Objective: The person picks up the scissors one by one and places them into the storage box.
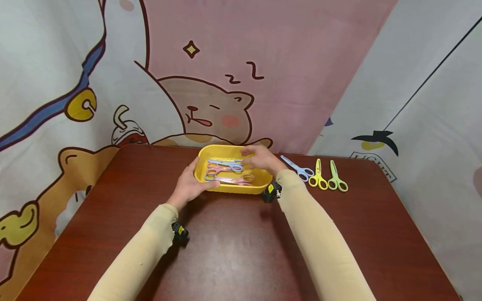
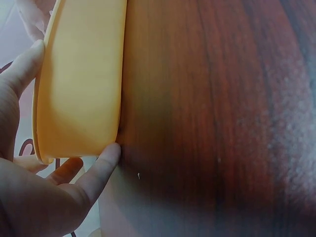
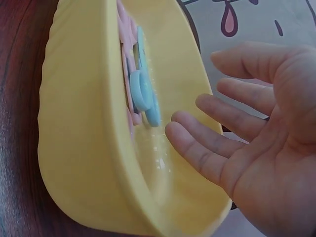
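The yellow basket [image 1: 260, 189] stands near the back edge of the table. My left hand [image 1: 188, 184] grips its left end, thumb over the front rim and fingers round the corner [image 2: 84, 143]. Inside the basket, blue scissors [image 1: 226, 163] lie across pink scissors [image 1: 218, 169], and another pink pair [image 1: 235, 180] lies nearer the front wall. My right hand [image 1: 261, 159] hovers over the basket's right end. In the right wrist view its fingers [image 3: 207, 158] are spread and hold nothing, beside the blue scissors' handles [image 3: 142, 94].
To the right of the basket, blue scissors [image 1: 297, 168], yellow scissors [image 1: 318, 175] and green scissors [image 1: 336, 177] lie in a row on the brown table [image 1: 241, 242]. A printed curtain [image 1: 301, 75] hangs right behind the table.
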A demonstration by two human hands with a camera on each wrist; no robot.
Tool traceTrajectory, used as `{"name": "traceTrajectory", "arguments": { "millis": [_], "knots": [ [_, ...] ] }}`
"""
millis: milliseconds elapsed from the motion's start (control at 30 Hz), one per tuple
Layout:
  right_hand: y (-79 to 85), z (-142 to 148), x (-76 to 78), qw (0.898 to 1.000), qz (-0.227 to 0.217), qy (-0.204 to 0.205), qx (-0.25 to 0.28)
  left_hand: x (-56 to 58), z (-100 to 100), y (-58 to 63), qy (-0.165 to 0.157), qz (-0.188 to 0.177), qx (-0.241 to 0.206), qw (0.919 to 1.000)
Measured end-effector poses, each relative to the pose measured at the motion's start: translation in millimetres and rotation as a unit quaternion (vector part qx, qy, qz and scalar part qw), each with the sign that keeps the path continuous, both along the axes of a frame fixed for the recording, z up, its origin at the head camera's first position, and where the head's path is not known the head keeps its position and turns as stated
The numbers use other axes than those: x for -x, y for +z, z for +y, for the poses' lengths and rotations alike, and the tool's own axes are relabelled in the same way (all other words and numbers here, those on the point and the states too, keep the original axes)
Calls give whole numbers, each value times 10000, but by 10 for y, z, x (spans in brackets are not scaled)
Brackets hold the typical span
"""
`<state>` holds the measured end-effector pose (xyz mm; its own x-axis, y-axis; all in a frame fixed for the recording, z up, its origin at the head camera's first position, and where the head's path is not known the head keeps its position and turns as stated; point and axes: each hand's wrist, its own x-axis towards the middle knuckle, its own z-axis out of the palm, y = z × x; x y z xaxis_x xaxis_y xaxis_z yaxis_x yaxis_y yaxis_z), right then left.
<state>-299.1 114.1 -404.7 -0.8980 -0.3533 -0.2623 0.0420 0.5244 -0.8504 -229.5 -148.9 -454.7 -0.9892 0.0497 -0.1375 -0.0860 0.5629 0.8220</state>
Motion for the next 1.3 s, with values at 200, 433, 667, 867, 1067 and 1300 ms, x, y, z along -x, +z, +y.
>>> {"name": "traceTrajectory", "arguments": {
  "millis": [200,433,667,867,1067,1300],
  "knots": [
    [33,74,-50,9996,205,138,-119,3,-14,-8,32,-68,32,10000],
    [44,187,-117,9991,385,177,7,30,-7,-26,4,-12,10,10000],
    [32,286,-168,9985,487,192,181,33,12,1,43,-41,-40,10000],
    [54,351,-221,9981,511,191,277,34,6,8,42,-78,8,10000],
    [68,431,-278,9974,593,170,385,29,-2,-1,7,-56,2,10000],
    [33,534,-347,9954,844,137,425,18,-1,-4,20,-101,-13,9999]
  ]
}}
